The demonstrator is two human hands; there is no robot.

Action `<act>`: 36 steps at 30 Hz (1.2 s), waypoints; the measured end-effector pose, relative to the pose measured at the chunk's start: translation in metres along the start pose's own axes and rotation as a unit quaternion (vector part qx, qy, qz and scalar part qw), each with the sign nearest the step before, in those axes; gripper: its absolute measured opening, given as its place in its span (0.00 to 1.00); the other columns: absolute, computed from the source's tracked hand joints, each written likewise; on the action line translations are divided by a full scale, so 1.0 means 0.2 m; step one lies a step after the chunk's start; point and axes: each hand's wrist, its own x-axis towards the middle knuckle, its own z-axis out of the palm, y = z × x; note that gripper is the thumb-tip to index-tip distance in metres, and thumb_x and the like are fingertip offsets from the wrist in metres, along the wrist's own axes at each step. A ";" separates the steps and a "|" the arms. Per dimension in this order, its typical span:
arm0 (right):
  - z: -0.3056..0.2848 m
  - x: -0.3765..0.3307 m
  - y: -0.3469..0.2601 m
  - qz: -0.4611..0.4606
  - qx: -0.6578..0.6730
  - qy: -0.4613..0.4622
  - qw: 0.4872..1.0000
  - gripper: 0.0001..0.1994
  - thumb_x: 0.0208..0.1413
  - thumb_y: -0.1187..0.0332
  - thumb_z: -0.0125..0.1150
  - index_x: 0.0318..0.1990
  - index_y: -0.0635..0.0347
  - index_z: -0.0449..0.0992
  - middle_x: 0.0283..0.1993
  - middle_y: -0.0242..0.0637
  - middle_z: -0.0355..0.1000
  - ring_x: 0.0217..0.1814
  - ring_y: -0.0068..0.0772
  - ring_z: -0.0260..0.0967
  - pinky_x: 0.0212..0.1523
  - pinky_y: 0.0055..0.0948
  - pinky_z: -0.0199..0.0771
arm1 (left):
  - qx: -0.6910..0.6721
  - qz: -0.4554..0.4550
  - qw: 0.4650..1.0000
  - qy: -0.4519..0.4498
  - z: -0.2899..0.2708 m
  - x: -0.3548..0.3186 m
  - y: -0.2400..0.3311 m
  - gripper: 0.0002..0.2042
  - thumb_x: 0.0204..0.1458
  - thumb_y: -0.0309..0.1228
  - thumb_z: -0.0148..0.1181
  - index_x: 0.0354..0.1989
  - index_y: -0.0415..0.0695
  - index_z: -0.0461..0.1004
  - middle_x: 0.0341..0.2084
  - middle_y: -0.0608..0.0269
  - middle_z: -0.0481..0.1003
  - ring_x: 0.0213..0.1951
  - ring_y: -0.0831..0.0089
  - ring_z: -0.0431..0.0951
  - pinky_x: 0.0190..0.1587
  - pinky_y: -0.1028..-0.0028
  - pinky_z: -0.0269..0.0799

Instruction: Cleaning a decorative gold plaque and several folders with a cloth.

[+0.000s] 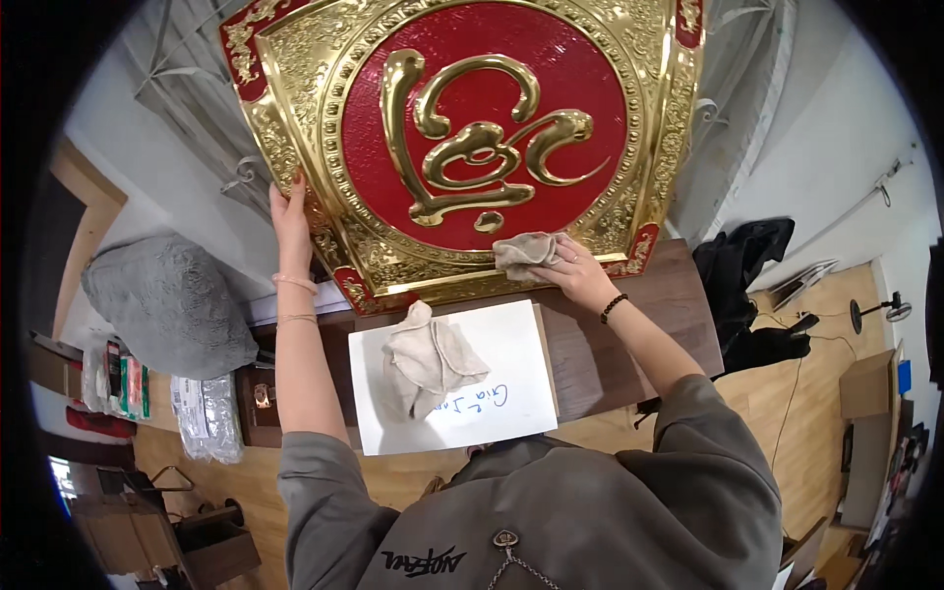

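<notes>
A large square plaque (pixel 580 88) with a gold embossed frame and a red round middle stands tilted at the far side of the table. Raised gold lettering (pixel 482 147) curls across its red disc. My left hand (pixel 289 211) grips the plaque's left edge, thumb on the front and the other fingers partly hidden behind the rim. Bunched in my right hand (pixel 578 273) is a greyish cloth (pixel 526 255), pressed against the lower gold border. A second, crumpled beige cloth (pixel 433 359) lies nearer to me on a white sheet (pixel 511 339) with blue handwriting.
The dark wooden table (pixel 629 334) holds the sheet and the plaque's lower edge. A grey fluffy cushion (pixel 167 300) and plastic-wrapped packages (pixel 206 418) are at the left. Black fabric (pixel 757 285) hangs at the right, near a cardboard box (pixel 867 383). White metal grilles (pixel 742 118) rise behind.
</notes>
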 end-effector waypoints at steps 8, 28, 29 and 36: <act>-0.41 -0.15 0.39 0.093 -0.110 0.027 0.989 0.24 0.44 0.76 0.58 0.54 0.53 0.74 0.58 0.41 0.68 0.65 0.47 0.60 0.65 0.42 0.61 | 0.036 -0.006 0.999 0.023 -0.04 0.02 -0.04 0.17 0.61 0.35 0.54 0.55 0.41 0.65 0.49 0.64 0.72 0.47 0.76 0.73 0.47 0.74 0.70; -0.09 -0.56 -0.40 0.466 -0.188 0.004 0.864 0.19 0.54 0.71 0.54 0.55 0.59 0.73 0.60 0.41 0.68 0.65 0.48 0.59 0.65 0.49 0.51 | 0.037 -0.019 0.999 0.018 0.00 0.03 0.00 0.19 0.60 0.37 0.56 0.54 0.40 0.66 0.49 0.65 0.72 0.49 0.75 0.71 0.52 0.73 0.66; -0.03 -0.51 -0.48 0.467 -0.163 0.006 0.869 0.19 0.54 0.71 0.55 0.54 0.59 0.73 0.60 0.41 0.68 0.64 0.48 0.59 0.65 0.47 0.51 | 0.027 -0.017 0.999 0.013 0.01 0.03 0.00 0.19 0.60 0.38 0.56 0.54 0.40 0.66 0.49 0.65 0.72 0.48 0.75 0.71 0.51 0.73 0.66; -0.15 -0.39 -0.56 0.463 -0.096 0.050 0.880 0.18 0.52 0.71 0.58 0.52 0.56 0.76 0.56 0.45 0.70 0.59 0.47 0.65 0.61 0.44 0.59 | 0.011 -0.004 1.000 0.005 -0.01 0.02 0.00 0.18 0.60 0.37 0.56 0.53 0.41 0.66 0.46 0.65 0.73 0.45 0.76 0.73 0.47 0.74 0.70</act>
